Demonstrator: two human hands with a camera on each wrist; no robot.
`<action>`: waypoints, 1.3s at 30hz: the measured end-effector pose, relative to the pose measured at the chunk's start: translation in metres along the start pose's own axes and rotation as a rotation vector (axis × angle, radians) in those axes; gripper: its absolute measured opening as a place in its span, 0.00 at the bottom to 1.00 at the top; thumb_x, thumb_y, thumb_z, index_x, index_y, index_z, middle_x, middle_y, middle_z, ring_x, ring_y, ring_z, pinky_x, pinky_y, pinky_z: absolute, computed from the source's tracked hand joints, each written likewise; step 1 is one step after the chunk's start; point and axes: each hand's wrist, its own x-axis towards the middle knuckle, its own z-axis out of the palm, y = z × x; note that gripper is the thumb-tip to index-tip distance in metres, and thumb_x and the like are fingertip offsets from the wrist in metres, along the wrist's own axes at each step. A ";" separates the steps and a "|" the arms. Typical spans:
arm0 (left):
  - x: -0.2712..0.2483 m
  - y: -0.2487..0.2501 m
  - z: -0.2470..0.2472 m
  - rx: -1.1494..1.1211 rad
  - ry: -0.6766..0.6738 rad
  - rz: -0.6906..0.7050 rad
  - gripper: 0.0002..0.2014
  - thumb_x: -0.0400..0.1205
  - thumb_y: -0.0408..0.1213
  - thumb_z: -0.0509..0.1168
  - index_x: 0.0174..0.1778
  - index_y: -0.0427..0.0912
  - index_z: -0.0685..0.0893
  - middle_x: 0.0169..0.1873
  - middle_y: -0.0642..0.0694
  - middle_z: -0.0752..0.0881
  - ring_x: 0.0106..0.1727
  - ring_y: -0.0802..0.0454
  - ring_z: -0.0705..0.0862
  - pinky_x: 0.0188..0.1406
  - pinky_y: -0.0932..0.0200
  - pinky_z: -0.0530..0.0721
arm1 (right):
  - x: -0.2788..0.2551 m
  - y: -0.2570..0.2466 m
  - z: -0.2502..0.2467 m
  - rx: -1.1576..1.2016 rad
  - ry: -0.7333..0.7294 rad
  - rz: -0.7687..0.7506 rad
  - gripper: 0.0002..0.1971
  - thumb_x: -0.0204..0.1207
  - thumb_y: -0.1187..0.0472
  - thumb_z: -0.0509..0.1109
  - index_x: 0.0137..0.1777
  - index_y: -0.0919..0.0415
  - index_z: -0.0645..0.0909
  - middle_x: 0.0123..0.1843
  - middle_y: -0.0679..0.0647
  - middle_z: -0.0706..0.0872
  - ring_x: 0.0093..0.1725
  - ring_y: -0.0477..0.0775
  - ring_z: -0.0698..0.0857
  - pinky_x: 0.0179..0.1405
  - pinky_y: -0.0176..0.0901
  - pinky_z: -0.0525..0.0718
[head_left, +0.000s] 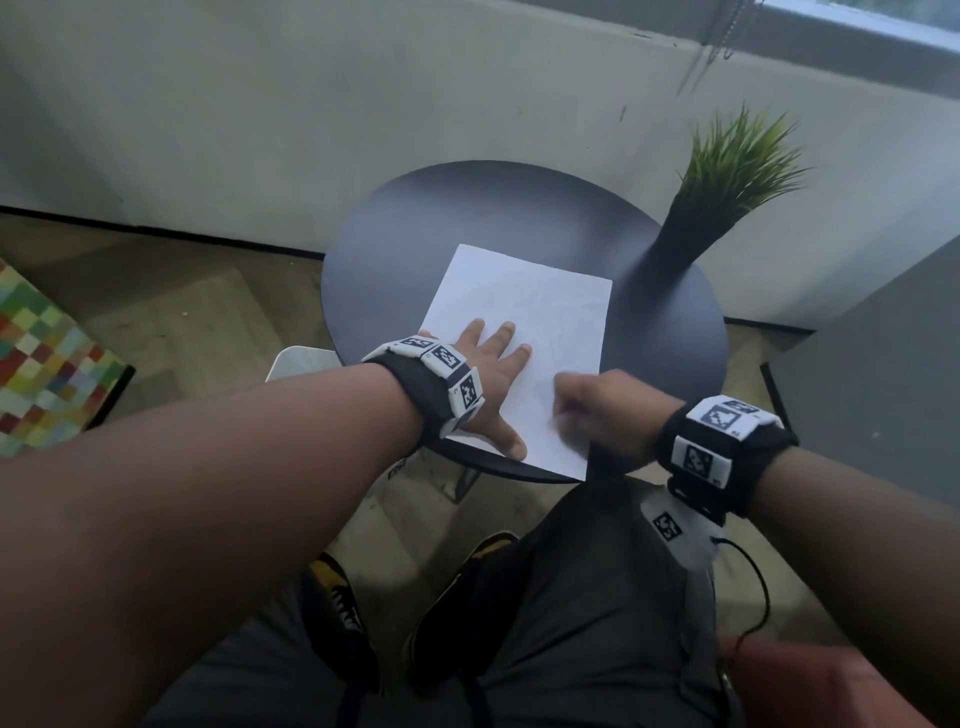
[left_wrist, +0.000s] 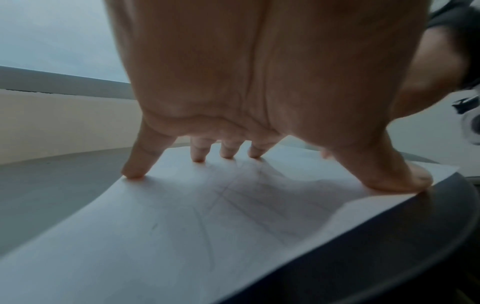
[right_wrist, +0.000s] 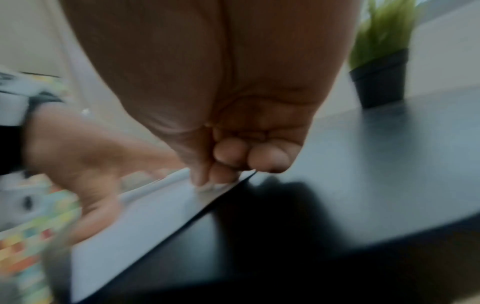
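Note:
A white sheet of paper (head_left: 530, 312) lies flat on a round dark table (head_left: 467, 208), near its front edge. My left hand (head_left: 488, 364) rests on the sheet's left part; the fingers are spread and the fingertips (left_wrist: 198, 157) and thumb press down on the paper (left_wrist: 182, 226). My right hand (head_left: 597, 410) is curled at the sheet's right edge near the front corner. In the blurred right wrist view its thumb and forefinger (right_wrist: 221, 176) pinch the paper's edge (right_wrist: 135, 222) against the table (right_wrist: 363, 164).
A green grass-like plant in a tall black pot (head_left: 670, 249) stands at the table's right rear, close to the sheet's far right corner. A wall runs behind. A colourful checkered block (head_left: 41, 364) is on the floor at left. My knees are under the front edge.

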 end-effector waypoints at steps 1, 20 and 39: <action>0.000 0.001 -0.001 -0.006 -0.002 0.004 0.64 0.61 0.81 0.68 0.86 0.64 0.39 0.88 0.51 0.34 0.88 0.38 0.37 0.72 0.16 0.58 | 0.003 0.008 -0.002 0.008 0.083 0.102 0.04 0.78 0.54 0.65 0.45 0.53 0.75 0.40 0.53 0.83 0.40 0.56 0.81 0.38 0.45 0.81; -0.011 -0.030 0.003 -0.006 0.021 0.074 0.59 0.65 0.80 0.66 0.86 0.68 0.41 0.88 0.48 0.33 0.89 0.43 0.37 0.83 0.29 0.48 | 0.013 -0.013 0.006 0.154 0.105 0.143 0.03 0.77 0.57 0.65 0.48 0.53 0.78 0.47 0.52 0.86 0.46 0.54 0.82 0.41 0.43 0.77; -0.014 -0.028 0.012 -0.047 0.017 -0.033 0.60 0.61 0.85 0.62 0.84 0.72 0.37 0.87 0.52 0.32 0.87 0.35 0.34 0.77 0.17 0.45 | 0.038 -0.018 0.003 0.063 0.226 0.255 0.07 0.79 0.56 0.61 0.51 0.58 0.74 0.50 0.61 0.85 0.48 0.65 0.83 0.44 0.49 0.80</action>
